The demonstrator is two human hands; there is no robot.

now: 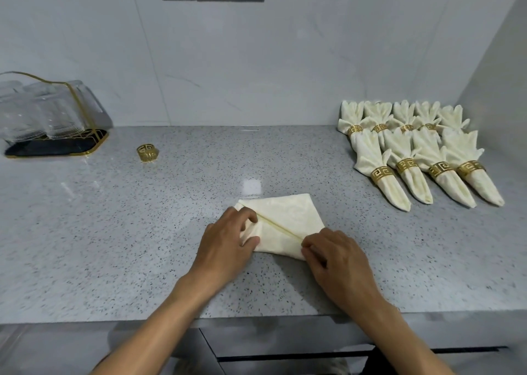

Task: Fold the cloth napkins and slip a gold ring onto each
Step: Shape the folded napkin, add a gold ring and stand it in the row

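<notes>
From the head view, the cream napkin [288, 220] lies mid-worktop [114, 232], half folded. The left hand [228, 243] pinches its left corner and the right hand [336, 260] pinches the near edge, likely to hold the crease. A spare gold ring [147, 152] waits nearby.

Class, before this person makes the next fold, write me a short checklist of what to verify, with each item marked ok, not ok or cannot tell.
1. Napkin lies flat on the counter: ok.
2. Left hand pinches the napkin's left edge: ok.
3. Right hand pinches the near right corner: ok.
4. Spare ring waits loose on the counter, far left of the hands: ok.
5. Finished napkins sit apart at right, away from the fold: ok.
6. Crease runs straight under the hands: cannot tell.
</notes>
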